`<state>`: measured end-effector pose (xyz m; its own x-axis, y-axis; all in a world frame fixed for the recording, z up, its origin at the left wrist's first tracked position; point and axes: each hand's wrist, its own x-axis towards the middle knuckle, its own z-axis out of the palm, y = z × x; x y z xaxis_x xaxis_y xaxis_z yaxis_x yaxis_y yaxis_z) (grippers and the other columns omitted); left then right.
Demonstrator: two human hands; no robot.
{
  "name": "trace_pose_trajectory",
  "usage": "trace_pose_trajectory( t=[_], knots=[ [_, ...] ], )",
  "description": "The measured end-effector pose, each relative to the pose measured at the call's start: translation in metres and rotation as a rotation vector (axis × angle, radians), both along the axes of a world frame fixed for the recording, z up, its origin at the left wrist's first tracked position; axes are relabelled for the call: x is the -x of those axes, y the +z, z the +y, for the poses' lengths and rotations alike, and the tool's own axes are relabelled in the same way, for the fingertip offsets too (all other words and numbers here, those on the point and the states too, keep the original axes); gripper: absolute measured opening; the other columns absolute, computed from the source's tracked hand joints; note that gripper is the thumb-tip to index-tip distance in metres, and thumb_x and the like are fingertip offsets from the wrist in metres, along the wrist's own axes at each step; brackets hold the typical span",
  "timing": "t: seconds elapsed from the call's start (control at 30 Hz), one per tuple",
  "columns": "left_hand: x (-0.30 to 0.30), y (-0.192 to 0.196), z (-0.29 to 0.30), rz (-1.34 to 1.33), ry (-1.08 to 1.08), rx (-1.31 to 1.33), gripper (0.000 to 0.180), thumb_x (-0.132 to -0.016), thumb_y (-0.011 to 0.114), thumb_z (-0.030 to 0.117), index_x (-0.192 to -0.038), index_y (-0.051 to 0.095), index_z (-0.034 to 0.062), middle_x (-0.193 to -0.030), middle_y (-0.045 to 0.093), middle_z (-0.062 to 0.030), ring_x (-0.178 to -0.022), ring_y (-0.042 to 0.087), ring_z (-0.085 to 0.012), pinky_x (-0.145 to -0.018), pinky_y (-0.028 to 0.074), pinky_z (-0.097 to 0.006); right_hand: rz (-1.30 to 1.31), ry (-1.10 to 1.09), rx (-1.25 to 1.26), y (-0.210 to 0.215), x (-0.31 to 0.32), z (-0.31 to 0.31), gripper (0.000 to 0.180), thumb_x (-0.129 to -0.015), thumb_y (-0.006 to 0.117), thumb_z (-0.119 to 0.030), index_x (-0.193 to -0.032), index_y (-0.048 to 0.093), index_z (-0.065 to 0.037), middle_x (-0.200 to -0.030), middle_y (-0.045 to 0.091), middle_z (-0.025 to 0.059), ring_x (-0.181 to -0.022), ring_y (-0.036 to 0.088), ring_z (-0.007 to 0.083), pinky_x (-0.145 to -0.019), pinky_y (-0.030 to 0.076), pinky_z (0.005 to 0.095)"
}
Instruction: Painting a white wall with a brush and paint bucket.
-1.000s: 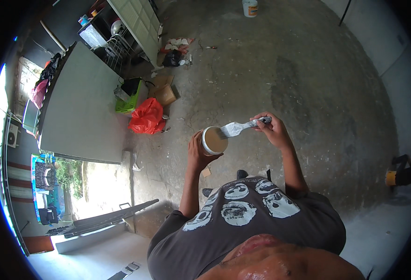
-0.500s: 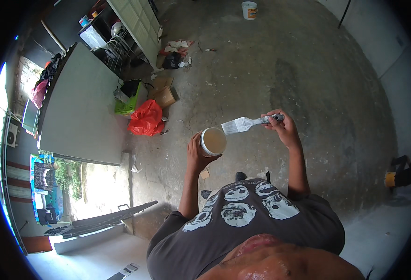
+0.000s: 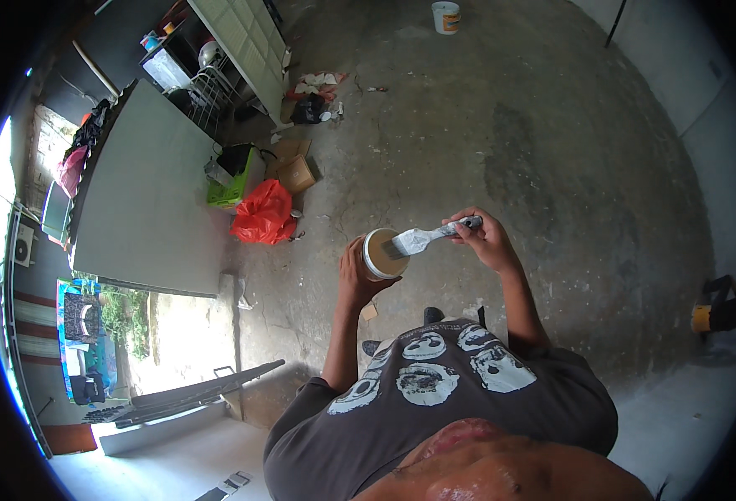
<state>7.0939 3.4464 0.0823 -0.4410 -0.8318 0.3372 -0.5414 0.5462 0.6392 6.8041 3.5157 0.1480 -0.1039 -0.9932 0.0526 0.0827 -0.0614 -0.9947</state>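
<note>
My left hand [image 3: 357, 274] is wrapped round the outside of a round white tub [image 3: 368, 265], held up in front of my chest. The tub's mouth faces me and shows a tan inside; I cannot tell how full it is. In my right hand [image 3: 488, 242] is a paintbrush [image 3: 416, 241], gripped by its handle. Whitish smears cover its ferrule and part of the handle. The brush points left, its bristles inside the rim of the tub. Whether the bristles touch the contents or the wall is hard to see.
A white bucket [image 3: 446, 18] stands on the concrete floor at the far end. To the left are a red plastic bag [image 3: 263, 212], a green crate [image 3: 228, 194] and an open cardboard box [image 3: 295, 174] beside a grey partition [image 3: 155, 188]. Scraps lie near a pale door panel [image 3: 247, 50].
My right hand has moved left, carrying the paintbrush from beside the tub until its bristles are within the rim. The left hand and tub have hardly moved.
</note>
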Motion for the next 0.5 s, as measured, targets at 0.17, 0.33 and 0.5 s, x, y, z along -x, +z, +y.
trace_pose_trajectory(
  t=[0.17,0.33,0.5],
  knots=[
    [-0.006,0.002,-0.002,-0.01,0.024,-0.004,0.104,-0.049,0.096,0.026,-0.135,0.043,0.005,-0.131,0.05,-0.0163,-0.124,0.049,-0.0355,-0.103,0.041,-0.046,0.013,-0.027,-0.022,-0.001,0.004,-0.003,0.02,-0.098,0.06,-0.017,-0.109,0.058,0.0,-0.11,0.069,0.0137,-0.095,0.067,0.0148,-0.082,0.058,0.0274],
    [-0.012,0.001,-0.004,0.012,0.034,-0.002,0.102,-0.049,0.096,0.025,-0.134,0.043,0.0051,-0.13,0.051,-0.0163,-0.124,0.049,-0.0356,-0.103,0.041,-0.046,-0.006,-0.067,-0.026,-0.005,0.008,-0.006,0.019,-0.098,0.06,-0.015,-0.109,0.058,0.0,-0.111,0.069,0.0139,-0.095,0.068,0.0158,-0.082,0.058,0.0279],
    [-0.016,-0.001,-0.005,0.002,0.041,-0.005,0.101,-0.049,0.095,0.024,-0.134,0.044,0.0054,-0.13,0.051,-0.016,-0.122,0.049,-0.0356,-0.103,0.041,-0.046,-0.019,-0.057,-0.043,-0.003,0.005,-0.012,0.018,-0.097,0.06,-0.014,-0.109,0.058,-0.001,-0.111,0.069,0.0135,-0.096,0.068,0.0157,-0.082,0.058,0.0277]
  ],
)
